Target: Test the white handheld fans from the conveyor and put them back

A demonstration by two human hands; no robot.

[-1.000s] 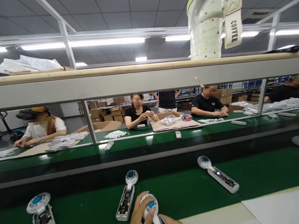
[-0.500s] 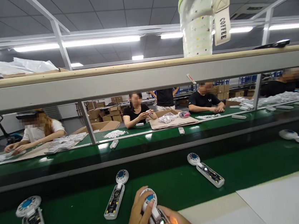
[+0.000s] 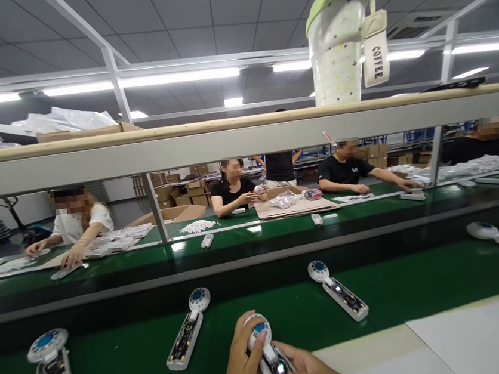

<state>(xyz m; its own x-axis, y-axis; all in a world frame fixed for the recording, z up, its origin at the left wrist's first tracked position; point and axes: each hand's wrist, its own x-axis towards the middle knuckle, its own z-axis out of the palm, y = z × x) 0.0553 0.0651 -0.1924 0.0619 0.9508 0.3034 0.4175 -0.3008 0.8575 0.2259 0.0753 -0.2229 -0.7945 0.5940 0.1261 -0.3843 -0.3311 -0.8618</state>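
While my left hand (image 3: 244, 358) grasps the round head (image 3: 264, 324) of the white device (image 3: 270, 354) at the near middle, my right hand (image 3: 310, 372) grips its lit body (image 3: 280, 368). Remotely, I see similar devices (image 3: 188, 335) spaced along the green belt (image 3: 261, 290) to its left and right.

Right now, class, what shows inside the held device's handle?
A dark circuit board with a glowing white light; the right hand covers the lower part, so that stays hidden.
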